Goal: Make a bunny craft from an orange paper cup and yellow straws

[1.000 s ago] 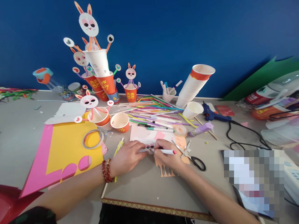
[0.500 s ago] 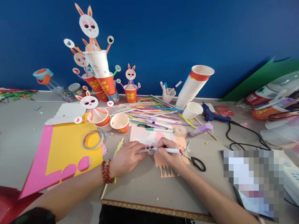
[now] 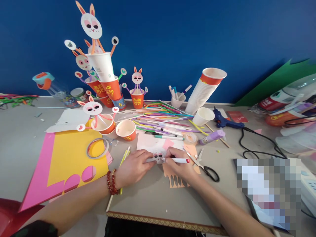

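While our left hand [image 3: 134, 166] lies knuckles up on the desk [image 3: 153, 197], its fingertips press down on a small rabbit face cutout [image 3: 158, 155], pinning it flat rather than closing around it. Our right hand [image 3: 179, 163] is clenched on a white marker pen [image 3: 177, 160] with a red end, and the pen's tip touches the right side of the cutout. We see the cutout lying between our two hands, at the near edge of a white paper sheet [image 3: 150, 142]. An orange paper piece [image 3: 174, 179] with leaf-shaped holes lies partly under our right hand. Black-handled scissors [image 3: 204, 168] rest just to the right of that hand, blades pointing towards it. A red bead bracelet [image 3: 111, 182] sits on our left wrist.

To the left we have a tape ring [image 3: 97, 147] on a yellow sheet [image 3: 69, 158], which overlaps a pink sheet [image 3: 39, 177]. Beyond the white paper lie an open orange paper cup [image 3: 126, 129], a spread of coloured straws [image 3: 160, 120] and a purple glue stick [image 3: 212, 136]. Further back are a leaning stack of cups [image 3: 202, 92] and a blue glue gun [image 3: 223, 120].
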The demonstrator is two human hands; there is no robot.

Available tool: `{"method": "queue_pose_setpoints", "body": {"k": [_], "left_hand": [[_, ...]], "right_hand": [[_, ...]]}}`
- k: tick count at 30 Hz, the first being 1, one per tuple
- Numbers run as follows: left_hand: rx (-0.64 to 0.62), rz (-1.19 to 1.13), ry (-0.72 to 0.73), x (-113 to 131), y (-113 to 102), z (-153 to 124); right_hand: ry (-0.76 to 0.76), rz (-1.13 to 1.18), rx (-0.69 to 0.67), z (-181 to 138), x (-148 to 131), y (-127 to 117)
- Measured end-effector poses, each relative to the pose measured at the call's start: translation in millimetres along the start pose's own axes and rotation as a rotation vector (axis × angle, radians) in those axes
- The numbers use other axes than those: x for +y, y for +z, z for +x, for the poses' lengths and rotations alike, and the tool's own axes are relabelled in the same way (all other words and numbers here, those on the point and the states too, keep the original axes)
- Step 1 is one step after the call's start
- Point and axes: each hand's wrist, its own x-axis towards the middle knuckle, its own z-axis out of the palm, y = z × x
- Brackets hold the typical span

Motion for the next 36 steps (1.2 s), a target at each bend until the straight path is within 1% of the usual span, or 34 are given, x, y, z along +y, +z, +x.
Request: {"method": "queue_pose_setpoints", "body": {"k": [14,21,29,36], "left_hand": [[-0.002,-0.005,0.004,0.0,0.1,0.5],[-0.006,-0.007,-0.005,-0.4,1.2,-1.0],[0.002,0.001,0.001,-0.6,1.7,-1.2],[-0.015,-0.010,-0.006,-0.3,1.1,-0.8]], "right_hand": [[-0.014,-0.051,-0.024,0.5,-4.0,-0.5],[-0.001,-0.022,0.010,-0.1,0.9,0.1],[-0.001,-0.022,0.005,-0.3,0.9,0.7],[0.002,-0.028,0.007,-0.1,0.8,0.6]]}}
